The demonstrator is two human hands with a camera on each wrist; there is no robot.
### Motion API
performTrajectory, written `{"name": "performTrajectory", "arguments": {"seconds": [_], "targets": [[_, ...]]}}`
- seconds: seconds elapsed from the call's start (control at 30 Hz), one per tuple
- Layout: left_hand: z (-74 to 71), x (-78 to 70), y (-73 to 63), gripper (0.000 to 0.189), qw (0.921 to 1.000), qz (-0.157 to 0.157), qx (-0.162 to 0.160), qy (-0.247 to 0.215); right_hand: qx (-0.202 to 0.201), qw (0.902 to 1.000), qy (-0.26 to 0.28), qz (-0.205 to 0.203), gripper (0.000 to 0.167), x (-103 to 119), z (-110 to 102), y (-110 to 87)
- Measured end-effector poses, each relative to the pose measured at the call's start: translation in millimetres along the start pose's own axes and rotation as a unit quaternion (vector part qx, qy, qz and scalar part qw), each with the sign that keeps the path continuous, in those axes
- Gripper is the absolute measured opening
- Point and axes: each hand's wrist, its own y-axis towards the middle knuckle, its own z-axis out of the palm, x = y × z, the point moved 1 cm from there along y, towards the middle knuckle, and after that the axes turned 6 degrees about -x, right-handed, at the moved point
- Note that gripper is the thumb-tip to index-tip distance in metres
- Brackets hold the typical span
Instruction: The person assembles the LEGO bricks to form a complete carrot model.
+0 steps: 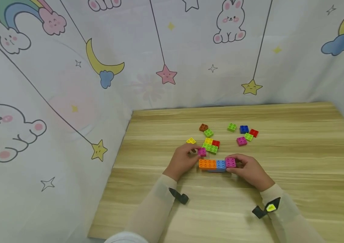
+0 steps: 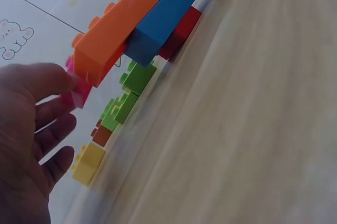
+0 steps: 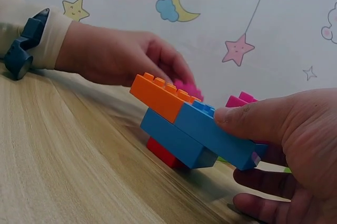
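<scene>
My left hand [image 1: 180,161] pinches a small pink toy building brick [image 1: 202,152] between thumb and fingers, just behind the left end of a built brick structure. That structure has an orange brick [image 1: 207,164] and a blue brick [image 3: 218,134] on top, with a pink brick [image 1: 230,162] on its right end. Under them sit a lower blue brick [image 3: 176,139] and a red brick [image 3: 162,153] on the table. My right hand [image 1: 249,169] holds the structure's right end, the thumb on the blue brick's side. Its other fingertips are partly hidden.
Behind the hands, a yellow brick [image 1: 191,140], a joined green, yellow and red group [image 1: 210,147], a brown brick [image 1: 203,127] and several other loose bricks lie on the wooden table [image 1: 305,152]. A patterned white curtain [image 1: 196,84] stands behind and at the left.
</scene>
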Motion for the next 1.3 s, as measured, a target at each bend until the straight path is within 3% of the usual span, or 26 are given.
{"name": "performTrajectory", "arguments": {"seconds": [0.1,0.3,0.6,0.9,0.97,1.03,1.13,1.23,1.3], "targets": [[-8.2,-1.2,-8.3,0.029,0.9984,0.039,-0.019,-0.036,0.0,1.0,-0.002,0.001,0.046,-1.3,0.4,-0.1],[-14.8,-6.4,-21.9,0.029,0.994,0.098,0.001,-0.049,0.0,0.9999,-0.015,0.002,0.047,-3.9,0.8,1.0],[-14.2,-13.8,-24.7,0.029,0.9929,0.115,0.018,-0.025,0.0,1.0,-0.009,0.002,0.048,-3.2,0.9,1.4],[-11.7,-15.9,-25.0,0.031,0.991,0.124,0.005,-0.05,0.001,0.9999,-0.013,0.002,0.046,-0.9,0.9,-0.1],[-10.4,-17.6,-25.2,0.034,0.9918,0.107,-0.002,-0.07,0.002,0.9999,-0.012,0.002,0.046,-0.5,1.7,-0.4],[-8.5,-20.3,-25.5,0.039,0.9923,0.068,-0.009,-0.103,0.0,0.9999,-0.01,0.004,0.045,-0.1,2.4,-0.6],[-2.6,-24.7,-25.7,0.043,0.9881,-0.037,-0.015,-0.148,-0.001,0.9999,-0.01,0.001,0.045,0.1,2.3,-0.4],[5.8,-28.0,-25.6,0.038,0.9726,-0.154,-0.003,-0.175,-0.004,1.0,-0.009,0.0,0.044,0.7,1.7,-0.1],[10.7,-29.4,-25.2,0.035,0.9593,-0.214,0.012,-0.184,-0.004,0.9999,-0.009,-0.004,0.044,1.1,1.4,0.0]]}}
